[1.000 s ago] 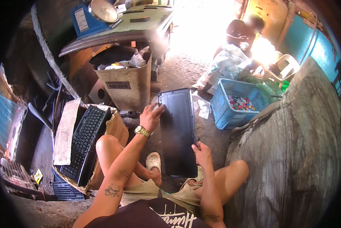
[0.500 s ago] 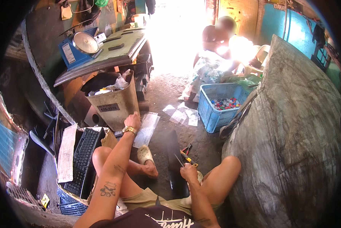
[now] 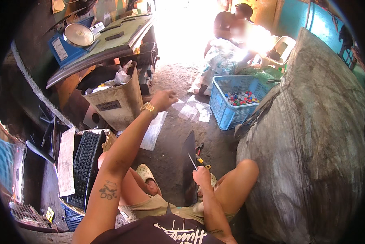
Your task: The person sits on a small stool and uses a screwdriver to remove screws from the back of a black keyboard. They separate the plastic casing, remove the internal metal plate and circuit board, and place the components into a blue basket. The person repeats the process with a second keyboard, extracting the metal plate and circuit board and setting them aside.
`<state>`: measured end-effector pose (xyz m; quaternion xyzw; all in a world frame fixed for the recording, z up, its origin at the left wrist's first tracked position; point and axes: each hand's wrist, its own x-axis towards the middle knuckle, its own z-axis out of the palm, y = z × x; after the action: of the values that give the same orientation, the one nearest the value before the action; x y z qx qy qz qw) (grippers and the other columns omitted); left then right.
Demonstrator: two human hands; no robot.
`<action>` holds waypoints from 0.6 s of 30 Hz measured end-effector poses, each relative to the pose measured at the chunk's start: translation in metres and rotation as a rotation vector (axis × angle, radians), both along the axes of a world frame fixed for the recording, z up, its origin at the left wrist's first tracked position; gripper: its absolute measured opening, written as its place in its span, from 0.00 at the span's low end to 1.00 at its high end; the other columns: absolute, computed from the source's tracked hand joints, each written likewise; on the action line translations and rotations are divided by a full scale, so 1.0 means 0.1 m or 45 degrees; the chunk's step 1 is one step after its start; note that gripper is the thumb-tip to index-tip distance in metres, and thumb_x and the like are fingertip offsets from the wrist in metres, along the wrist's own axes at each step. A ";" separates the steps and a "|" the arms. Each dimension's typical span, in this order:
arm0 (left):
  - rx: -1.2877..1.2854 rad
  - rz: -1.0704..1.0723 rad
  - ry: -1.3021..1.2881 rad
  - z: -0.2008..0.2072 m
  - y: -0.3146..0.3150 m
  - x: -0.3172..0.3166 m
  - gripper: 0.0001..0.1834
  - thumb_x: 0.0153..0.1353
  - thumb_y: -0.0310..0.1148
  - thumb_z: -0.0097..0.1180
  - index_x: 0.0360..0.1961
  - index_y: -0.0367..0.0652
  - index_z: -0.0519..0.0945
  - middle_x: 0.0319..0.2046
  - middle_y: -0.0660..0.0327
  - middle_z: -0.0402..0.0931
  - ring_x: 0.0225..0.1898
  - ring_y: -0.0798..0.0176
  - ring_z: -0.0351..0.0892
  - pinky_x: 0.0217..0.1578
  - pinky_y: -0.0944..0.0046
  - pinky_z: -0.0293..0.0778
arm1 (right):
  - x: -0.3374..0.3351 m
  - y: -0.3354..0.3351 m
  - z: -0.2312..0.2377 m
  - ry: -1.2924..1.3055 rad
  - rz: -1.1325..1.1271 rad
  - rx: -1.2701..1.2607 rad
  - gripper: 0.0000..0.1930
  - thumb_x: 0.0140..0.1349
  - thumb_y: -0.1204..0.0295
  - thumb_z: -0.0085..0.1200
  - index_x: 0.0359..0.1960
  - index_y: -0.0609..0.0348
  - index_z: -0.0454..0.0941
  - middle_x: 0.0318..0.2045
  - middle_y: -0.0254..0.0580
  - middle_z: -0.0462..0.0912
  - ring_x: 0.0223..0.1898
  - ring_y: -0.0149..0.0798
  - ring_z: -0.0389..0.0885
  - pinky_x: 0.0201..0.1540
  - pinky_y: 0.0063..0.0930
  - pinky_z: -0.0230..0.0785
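Head view: your right hand (image 3: 202, 176) is wrapped around a thin metal tool (image 3: 192, 161), with the dark panel (image 3: 187, 173) just left of it and a yellow-handled tool (image 3: 203, 162) beyond. Your left hand (image 3: 165, 100), fingers loosely parted, hangs right of the bin (image 3: 116, 99).

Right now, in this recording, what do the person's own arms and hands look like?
Both the left hand and the right hand look ungloved, and no sleeve shows on either forearm. The left wrist has a gold-coloured watch or bracelet, with a dark line tattoo farther up that arm. The right forearm bears a fainter dark marking.
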<state>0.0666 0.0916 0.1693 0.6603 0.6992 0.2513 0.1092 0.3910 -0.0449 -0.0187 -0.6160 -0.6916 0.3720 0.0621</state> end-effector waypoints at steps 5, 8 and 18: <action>-0.207 -0.021 -0.215 -0.24 -1.09 0.11 0.32 0.67 0.54 0.63 0.59 0.35 0.82 0.56 0.44 0.83 0.58 0.46 0.83 0.60 0.52 0.76 | 0.07 0.08 0.54 0.301 -0.044 0.359 0.15 0.66 0.63 0.54 0.41 0.65 0.83 0.38 0.66 0.86 0.45 0.67 0.84 0.48 0.55 0.76; -0.249 0.159 -0.364 -0.34 -1.68 0.28 0.42 0.66 0.59 0.63 0.67 0.34 0.73 0.62 0.42 0.78 0.61 0.42 0.80 0.62 0.52 0.75 | 0.13 0.21 1.09 0.574 -0.117 0.271 0.17 0.67 0.67 0.61 0.48 0.70 0.83 0.30 0.50 0.87 0.35 0.38 0.86 0.37 0.35 0.75; 0.306 -0.085 -1.913 0.57 -2.81 0.71 0.31 0.73 0.41 0.62 0.70 0.35 0.70 0.58 0.59 0.81 0.58 0.69 0.79 0.63 0.61 0.73 | -0.10 -0.02 2.44 1.618 0.161 -0.092 0.19 0.75 0.61 0.58 0.56 0.65 0.81 0.32 0.34 0.83 0.14 0.20 0.67 0.12 0.17 0.57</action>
<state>0.1375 -0.1896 0.2258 0.3397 0.3844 0.7042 0.4908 0.3807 -0.0468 0.2251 -0.2351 -0.5420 0.6906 0.4172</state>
